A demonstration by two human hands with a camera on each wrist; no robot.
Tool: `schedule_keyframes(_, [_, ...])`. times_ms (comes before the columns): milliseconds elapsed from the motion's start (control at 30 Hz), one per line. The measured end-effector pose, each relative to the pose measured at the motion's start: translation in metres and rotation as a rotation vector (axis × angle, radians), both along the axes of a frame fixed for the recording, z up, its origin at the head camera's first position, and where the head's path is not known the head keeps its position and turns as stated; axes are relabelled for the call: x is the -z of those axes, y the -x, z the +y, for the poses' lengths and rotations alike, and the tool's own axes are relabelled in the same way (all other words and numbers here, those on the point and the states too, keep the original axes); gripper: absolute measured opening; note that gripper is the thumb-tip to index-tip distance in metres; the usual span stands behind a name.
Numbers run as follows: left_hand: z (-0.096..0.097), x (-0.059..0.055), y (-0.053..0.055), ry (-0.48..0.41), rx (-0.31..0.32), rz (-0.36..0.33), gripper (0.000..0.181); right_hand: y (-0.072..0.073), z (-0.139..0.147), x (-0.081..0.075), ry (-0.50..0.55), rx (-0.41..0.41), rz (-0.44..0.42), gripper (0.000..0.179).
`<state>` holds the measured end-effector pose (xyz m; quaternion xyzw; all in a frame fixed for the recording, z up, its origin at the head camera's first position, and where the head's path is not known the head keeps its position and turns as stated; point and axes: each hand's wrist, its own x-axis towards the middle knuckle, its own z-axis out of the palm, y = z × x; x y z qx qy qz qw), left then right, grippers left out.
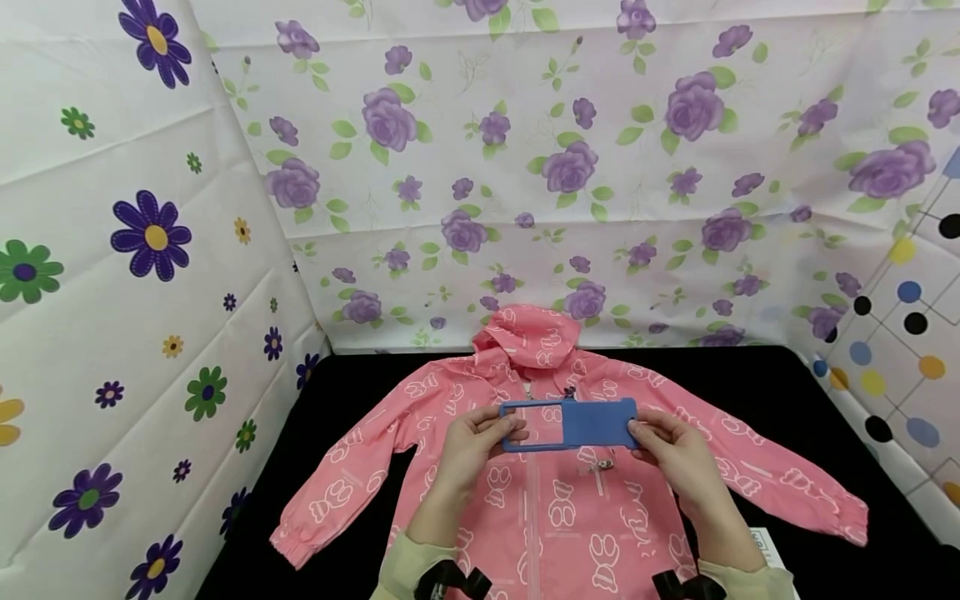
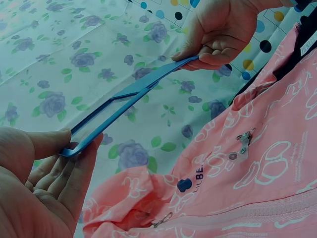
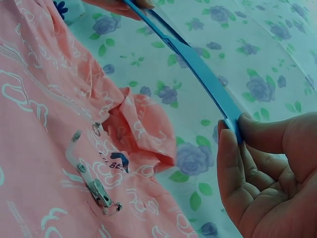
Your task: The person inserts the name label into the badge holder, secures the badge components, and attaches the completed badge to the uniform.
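Note:
A flat blue plastic badge holder (image 1: 598, 422), with an open window in its left half and a solid panel in its right, is held up level over a pink hooded jacket (image 1: 570, 508). My left hand (image 1: 471, 450) pinches the window end between thumb and fingers. The solid end is pinched by my right hand (image 1: 681, 454). In the right wrist view the holder (image 3: 210, 77) appears nearly edge-on. Below it, a metal badge clip (image 3: 100, 195) with a clear snap strap lies on the jacket's chest, near a small dark patch (image 2: 184, 185).
The jacket lies spread on a black tabletop (image 1: 757, 379), hood (image 1: 536, 333) away from me and sleeves out to both sides. A white printed item (image 1: 767, 546) sits beside my right forearm. Flower-printed cloth (image 1: 465, 275) hangs behind, with patterned cloths at both sides.

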<state>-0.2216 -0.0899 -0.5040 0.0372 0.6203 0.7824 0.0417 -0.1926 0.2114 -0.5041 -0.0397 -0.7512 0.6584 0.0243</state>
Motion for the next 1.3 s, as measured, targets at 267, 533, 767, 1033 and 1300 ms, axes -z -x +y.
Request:
schedule_keyframes(267, [-0.003,-0.003,0.001,0.015,-0.003,0.003,0.031,0.001,0.003,-0.003,0.009,0.011,0.001,0.047])
schedule_keyframes(533, [-0.003,-0.004,0.005,0.012,-0.011,0.012,0.026,0.003,0.005,-0.006,0.007,0.015,-0.007,0.048])
schedule_keyframes(767, [-0.004,-0.004,0.006,0.014,-0.021,0.017,0.030,0.005,0.006,-0.007,-0.003,0.037,0.016,0.049])
schedule_keyframes(1033, [-0.006,-0.008,0.004,-0.018,-0.018,0.019,0.026,0.005,0.008,-0.009,0.026,0.042,0.027,0.048])
schedule_keyframes(1300, [-0.013,-0.001,0.001,-0.020,0.003,-0.027,0.026,0.004,0.009,-0.002,0.071,0.041,0.031,0.051])
